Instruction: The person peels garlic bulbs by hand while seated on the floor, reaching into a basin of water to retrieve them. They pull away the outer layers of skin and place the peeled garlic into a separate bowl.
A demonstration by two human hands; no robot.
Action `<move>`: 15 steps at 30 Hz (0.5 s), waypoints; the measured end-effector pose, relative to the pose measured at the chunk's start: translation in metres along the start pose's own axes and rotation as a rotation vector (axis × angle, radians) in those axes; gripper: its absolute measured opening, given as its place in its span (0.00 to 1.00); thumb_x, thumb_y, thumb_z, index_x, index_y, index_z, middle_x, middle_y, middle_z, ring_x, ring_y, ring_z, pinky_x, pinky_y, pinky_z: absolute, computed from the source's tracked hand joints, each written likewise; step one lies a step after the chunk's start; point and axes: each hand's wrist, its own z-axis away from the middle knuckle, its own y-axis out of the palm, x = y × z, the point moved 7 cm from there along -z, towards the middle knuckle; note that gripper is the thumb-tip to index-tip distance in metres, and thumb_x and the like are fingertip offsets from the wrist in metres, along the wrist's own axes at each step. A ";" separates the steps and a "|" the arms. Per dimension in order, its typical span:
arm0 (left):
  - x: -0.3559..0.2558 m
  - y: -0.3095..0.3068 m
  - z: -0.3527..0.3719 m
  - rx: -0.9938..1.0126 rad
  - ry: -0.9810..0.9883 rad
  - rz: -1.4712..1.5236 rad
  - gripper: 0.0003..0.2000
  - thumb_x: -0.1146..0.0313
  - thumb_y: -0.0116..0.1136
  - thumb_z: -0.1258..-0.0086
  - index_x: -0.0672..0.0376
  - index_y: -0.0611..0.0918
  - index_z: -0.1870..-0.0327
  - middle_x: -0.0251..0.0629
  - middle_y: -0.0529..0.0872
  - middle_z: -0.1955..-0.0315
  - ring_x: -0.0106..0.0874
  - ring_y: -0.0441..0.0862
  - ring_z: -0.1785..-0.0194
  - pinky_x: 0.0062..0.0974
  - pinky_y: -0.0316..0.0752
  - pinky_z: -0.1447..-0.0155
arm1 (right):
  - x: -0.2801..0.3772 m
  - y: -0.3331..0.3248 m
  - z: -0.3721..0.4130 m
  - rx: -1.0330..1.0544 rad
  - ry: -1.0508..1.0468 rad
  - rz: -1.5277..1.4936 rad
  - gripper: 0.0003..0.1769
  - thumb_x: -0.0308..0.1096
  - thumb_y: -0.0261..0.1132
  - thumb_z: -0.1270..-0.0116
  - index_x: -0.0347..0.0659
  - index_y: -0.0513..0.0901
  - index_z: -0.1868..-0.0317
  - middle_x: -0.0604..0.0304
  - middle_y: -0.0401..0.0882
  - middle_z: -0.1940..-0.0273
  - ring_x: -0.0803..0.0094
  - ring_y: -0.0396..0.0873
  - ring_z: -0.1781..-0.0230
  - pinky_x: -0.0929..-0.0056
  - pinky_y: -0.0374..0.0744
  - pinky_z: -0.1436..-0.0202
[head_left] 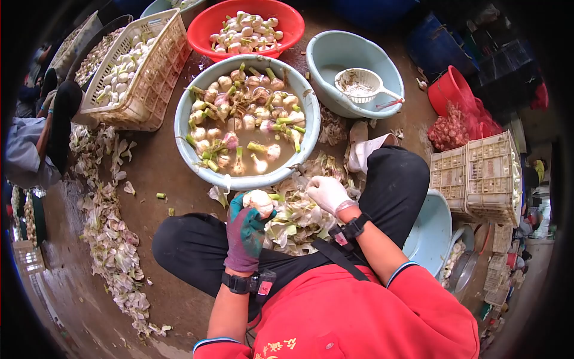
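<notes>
The left hand (244, 232), in a teal and purple glove, has its fingers curved around a garlic bulb (258, 203), whose green stem points toward the right hand (329, 195). The right hand, in a white glove, has its fingers curled in together, apart from the bulb; whether they pinch anything cannot be told. Below and between the two sets of fingers, a heap of peelings (294, 222) lies between the crossed legs.

Just beyond the fingers stands a round blue basin (258, 182) of cloudy water, full of stemmed garlic bulbs (273, 152). Behind it is a red bowl (198, 37) of white, trimmed garlic. Ahead and right of the fingers, a white strainer (378, 88) sits inside a second blue basin (327, 103). Farther left stands a crate (160, 96) of garlic, with a strip of peelings (116, 257) on the floor (170, 194) nearer the wearer.
</notes>
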 end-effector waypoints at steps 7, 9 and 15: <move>0.004 0.001 -0.009 -0.046 0.018 -0.032 0.21 0.75 0.50 0.36 0.64 0.70 0.40 0.42 0.78 0.51 0.35 0.82 0.51 0.36 0.81 0.45 | 0.087 0.003 0.043 0.207 -0.290 -0.618 0.17 0.40 0.64 0.39 0.37 0.83 0.56 0.49 0.83 0.60 0.61 0.82 0.57 0.65 0.78 0.49; 0.000 0.002 -0.005 -0.026 0.000 -0.011 0.22 0.75 0.49 0.36 0.64 0.70 0.39 0.43 0.78 0.51 0.35 0.82 0.50 0.35 0.81 0.45 | 0.093 -0.008 0.041 -0.077 -0.430 -0.295 0.13 0.38 0.62 0.39 0.38 0.84 0.61 0.48 0.82 0.63 0.55 0.82 0.59 0.62 0.79 0.52; -0.002 -0.001 -0.001 -0.010 0.034 -0.009 0.22 0.75 0.51 0.36 0.63 0.69 0.39 0.43 0.78 0.51 0.36 0.81 0.48 0.36 0.81 0.45 | 0.043 -0.019 0.026 -0.007 -0.035 -0.427 0.14 0.40 0.64 0.41 0.36 0.83 0.64 0.52 0.82 0.70 0.63 0.81 0.68 0.65 0.78 0.58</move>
